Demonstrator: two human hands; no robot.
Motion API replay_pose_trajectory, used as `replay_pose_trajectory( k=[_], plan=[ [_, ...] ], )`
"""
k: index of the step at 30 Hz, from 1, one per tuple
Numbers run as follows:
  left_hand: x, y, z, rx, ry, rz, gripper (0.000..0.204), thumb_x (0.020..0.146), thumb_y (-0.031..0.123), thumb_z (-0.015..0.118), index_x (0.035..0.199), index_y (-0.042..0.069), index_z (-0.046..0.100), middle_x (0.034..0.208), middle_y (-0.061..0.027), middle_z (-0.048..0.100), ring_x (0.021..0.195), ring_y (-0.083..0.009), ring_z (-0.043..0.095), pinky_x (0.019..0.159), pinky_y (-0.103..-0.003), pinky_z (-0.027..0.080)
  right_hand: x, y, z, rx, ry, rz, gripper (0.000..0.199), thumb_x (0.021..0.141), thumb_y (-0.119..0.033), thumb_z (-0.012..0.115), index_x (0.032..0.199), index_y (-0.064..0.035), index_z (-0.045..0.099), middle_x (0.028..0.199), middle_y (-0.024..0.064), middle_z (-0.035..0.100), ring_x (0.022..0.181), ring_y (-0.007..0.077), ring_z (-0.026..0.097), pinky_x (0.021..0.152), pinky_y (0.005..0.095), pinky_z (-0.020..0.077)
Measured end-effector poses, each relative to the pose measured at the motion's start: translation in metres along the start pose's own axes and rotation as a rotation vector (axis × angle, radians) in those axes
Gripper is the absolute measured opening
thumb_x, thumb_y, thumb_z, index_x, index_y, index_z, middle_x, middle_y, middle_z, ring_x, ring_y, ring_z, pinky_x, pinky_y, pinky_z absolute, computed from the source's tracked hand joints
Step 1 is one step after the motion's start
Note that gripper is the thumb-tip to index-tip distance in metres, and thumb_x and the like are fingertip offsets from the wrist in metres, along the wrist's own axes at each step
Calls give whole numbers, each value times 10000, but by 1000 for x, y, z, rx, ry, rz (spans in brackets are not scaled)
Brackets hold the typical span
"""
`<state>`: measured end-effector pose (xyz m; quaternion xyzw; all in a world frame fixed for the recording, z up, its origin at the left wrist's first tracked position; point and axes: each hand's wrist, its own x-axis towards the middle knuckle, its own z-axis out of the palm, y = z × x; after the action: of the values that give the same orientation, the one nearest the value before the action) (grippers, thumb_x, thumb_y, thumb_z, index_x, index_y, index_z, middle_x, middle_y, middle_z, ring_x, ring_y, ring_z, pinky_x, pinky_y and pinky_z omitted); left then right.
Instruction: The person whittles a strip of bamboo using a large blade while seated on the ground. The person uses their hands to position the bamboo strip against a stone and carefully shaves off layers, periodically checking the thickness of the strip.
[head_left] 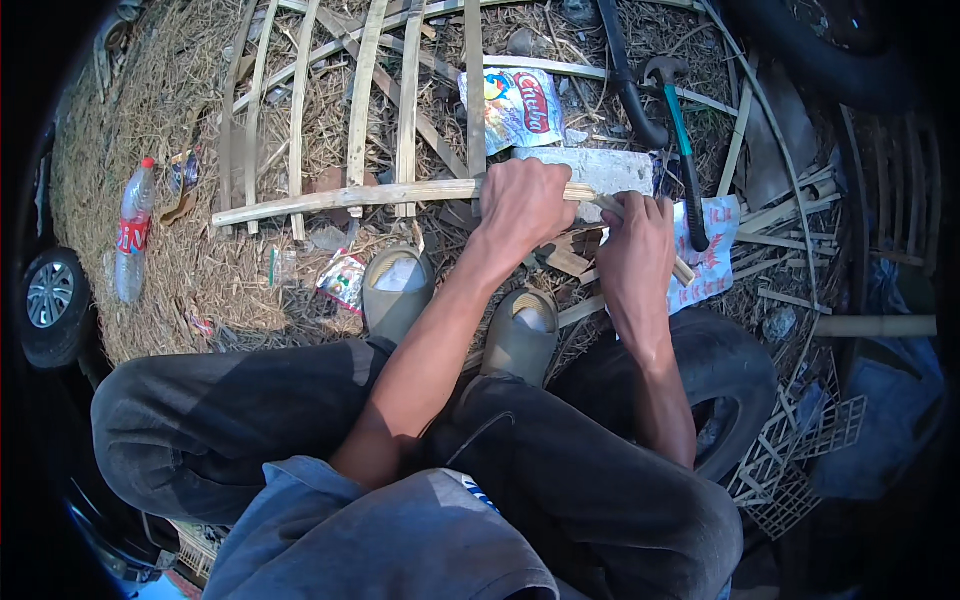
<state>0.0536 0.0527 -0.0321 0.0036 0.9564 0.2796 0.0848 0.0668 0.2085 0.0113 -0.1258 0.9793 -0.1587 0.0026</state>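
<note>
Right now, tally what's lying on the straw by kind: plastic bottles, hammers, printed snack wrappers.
plastic bottle: 1
hammer: 1
snack wrappers: 2, the large one and the small one
Total: 4

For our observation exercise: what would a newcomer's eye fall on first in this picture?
Both hands at centre: the left hand grips a long bamboo strip laid across a lattice of upright bamboo slats, and the right hand holds its other end. Just beyond, a hammer lies on the straw-strewn ground, with a plastic bottle at far left.
</note>
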Motion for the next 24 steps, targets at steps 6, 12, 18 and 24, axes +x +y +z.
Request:
replay_pose_trajectory(
  k=[6, 12, 18, 24],
  plan=[
    [-1, -4, -10, 8, -54, 22, 256, 709, 270, 696, 875, 93, 778, 703, -227, 668, 700, -396, 683, 685, -474, 557, -18, 7, 15, 80, 78, -41, 130, 800, 17, 621, 907, -31, 566, 878, 128, 626, 874, 335, 553, 661, 471, 467],
    [-6, -7, -19, 62, -124, -31, 255, 729, 272, 680, 896, 106, 779, 724, -223, 676, 722, -396, 682, 695, -475, 551, 9, 22, -10, 611, -825, 330, 327, 1020, -308, 552, 1134, -15, 640, 854, 124, 711, 770, 170, 592, 628, 309, 474],
    [-15, 4, -42, 35, -192, -21, 271, 709, 278, 696, 880, 82, 771, 687, -229, 666, 704, -398, 683, 700, -476, 554, 22, 59, -1, 1376, -1248, 557, 404, 1021, -358, 551, 1141, 8, 674, 947, 72, 728, 771, 80, 595, 695, 233, 476],
    [-22, 4, -52, -3, -352, 80, 421, 794, 461, 688, 935, 69, 748, 652, -209, 652, 695, -411, 665, 659, -468, 520, 4, 51, 21, 1295, -1151, 628, 204, 878, -213, 765, 955, -26, 744, 823, 44, 734, 695, 70, 614, 637, 241, 484]
  ],
)
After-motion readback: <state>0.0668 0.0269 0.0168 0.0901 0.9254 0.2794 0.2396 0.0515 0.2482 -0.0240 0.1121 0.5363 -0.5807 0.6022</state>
